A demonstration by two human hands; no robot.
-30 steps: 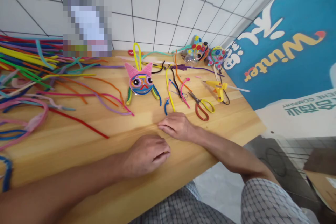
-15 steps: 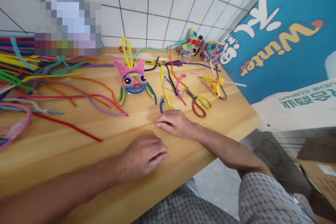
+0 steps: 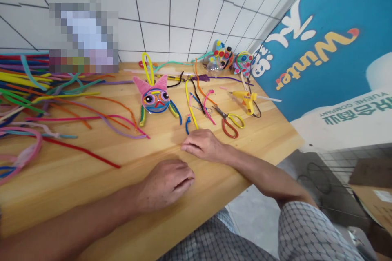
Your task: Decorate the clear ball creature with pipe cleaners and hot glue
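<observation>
It's a quiet spell at the desk (image 3: pixel 137 159) — both hands are down on the wood. The left hand (image 3: pixel 168 183) rests on the near side, fingers loosely curled, with nothing showing in its grip. The right hand (image 3: pixel 204 147) lies just farther off and to the right, curled the same way, no object visible in it either.

The pink-eared figure (image 3: pixel 156 100) sits beyond them, a little left, touched by neither. A yellow pipe cleaner (image 3: pixel 191 109) points its near end at the right hand; whether they touch, I can't tell.

My read: a pause in the handling, no shaping or cutting under way. Any move on the figure would call for uncurled fingers and a reach far and left — while the scissors (image 3: pixel 225 116) and, farther right, the yellow glue gun (image 3: pixel 249 100) favour the right hand.
</observation>
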